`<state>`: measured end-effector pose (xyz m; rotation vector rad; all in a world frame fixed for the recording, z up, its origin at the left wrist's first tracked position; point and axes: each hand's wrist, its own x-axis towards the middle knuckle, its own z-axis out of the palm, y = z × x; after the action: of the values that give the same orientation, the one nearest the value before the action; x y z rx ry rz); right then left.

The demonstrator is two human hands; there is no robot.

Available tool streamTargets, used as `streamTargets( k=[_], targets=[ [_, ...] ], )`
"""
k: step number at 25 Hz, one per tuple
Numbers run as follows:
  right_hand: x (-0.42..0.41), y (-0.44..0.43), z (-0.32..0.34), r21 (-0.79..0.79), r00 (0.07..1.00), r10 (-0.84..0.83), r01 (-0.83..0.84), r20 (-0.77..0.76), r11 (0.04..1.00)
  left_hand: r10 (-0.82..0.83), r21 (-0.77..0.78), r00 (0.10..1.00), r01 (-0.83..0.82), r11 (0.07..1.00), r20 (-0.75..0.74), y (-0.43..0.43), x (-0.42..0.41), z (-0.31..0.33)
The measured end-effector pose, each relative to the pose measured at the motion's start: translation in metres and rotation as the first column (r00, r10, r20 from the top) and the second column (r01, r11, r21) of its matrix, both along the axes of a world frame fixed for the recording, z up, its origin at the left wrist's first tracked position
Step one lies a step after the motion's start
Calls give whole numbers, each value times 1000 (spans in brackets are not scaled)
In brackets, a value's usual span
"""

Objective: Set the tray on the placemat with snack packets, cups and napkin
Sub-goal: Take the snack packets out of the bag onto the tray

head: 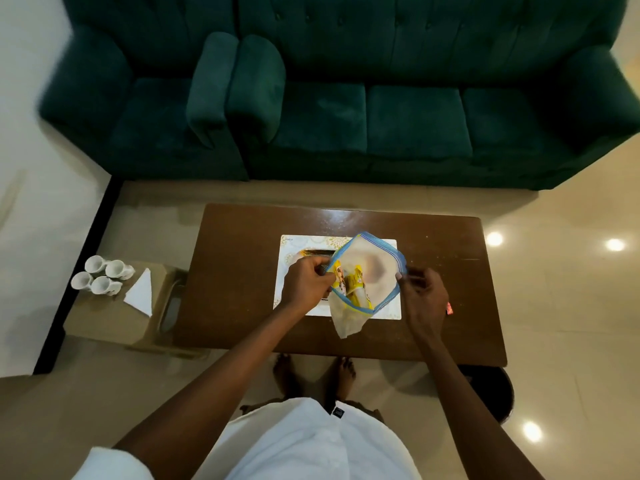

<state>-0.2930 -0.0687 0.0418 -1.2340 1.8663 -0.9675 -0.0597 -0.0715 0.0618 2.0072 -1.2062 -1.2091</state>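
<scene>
Over table, open bag with yellow packets

White short-sleeved shirt, bare feet

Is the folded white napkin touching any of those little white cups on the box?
Apart. The head view shows a strip of bare box top between the napkin and the nearest cups, though they sit close.

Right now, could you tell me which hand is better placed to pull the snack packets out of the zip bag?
Probably the left hand: it is beside the yellow snack packets, while the right hand holds the zip bag's far rim.
</scene>
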Motion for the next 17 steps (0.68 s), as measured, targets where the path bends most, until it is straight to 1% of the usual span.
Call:
streamTargets(
  k=[2, 3, 4, 5, 6, 7, 8, 9, 10, 11, 12, 15, 17],
  targets=[
    [12, -2, 17, -219, 996, 18, -36, -84, 975, 1, -12, 1000, -1, 1000, -17, 1, 4, 7],
    [23, -6, 25, -294, 989, 57, -94, -133, 951, 3, -19, 1000, -4, 1000, -22, 2, 6, 12],
    [37, -12, 32, -303, 979, 118, -165, -169, 939, 7, -29, 1000, -8, 1000, -26, 3, 9, 16],
    [53, -21, 38, -224, 960, 208, -248, -186, 942, 11, -43, 999, -13, 999, -30, 5, 11, 20],
    [68, -31, 41, -53, 921, 336, -352, -197, 935, 14, -60, 999, -16, 998, -36, 8, 13, 25],
    [83, -38, 41, 181, 854, 482, -451, -196, 874, 13, -76, 999, -16, 997, -42, 11, 14, 29],
    [96, -43, 38, 398, 775, 608, -510, -173, 763, 13, -90, 999, -18, 996, -51, 14, 14, 33],
    [107, -45, 33, 546, 709, 693, -532, -132, 648, 18, -100, 998, -24, 995, -62, 18, 14, 37],
    [115, -44, 29, 624, 667, 739, -539, -93, 565, 25, -104, 997, -33, 994, -70, 21, 15, 40],
    [122, -42, 24, 662, 652, 755, -539, -64, 521, 33, -102, 997, -40, 994, -75, 24, 16, 42],
    [127, -39, 20, 685, 651, 757, -530, -48, 499, 36, -95, 997, -43, 995, -73, 28, 18, 43],
    [137, -36, 11, 741, 629, 775, -490, -63, 459, 23, -82, 999, -27, 996, -49, 39, 21, 42],
    [144, -34, 12, 764, 638, 759, -422, -132, 488, 26, -74, 999, -29, 997, -42, 47, 24, 39]
  ],
)
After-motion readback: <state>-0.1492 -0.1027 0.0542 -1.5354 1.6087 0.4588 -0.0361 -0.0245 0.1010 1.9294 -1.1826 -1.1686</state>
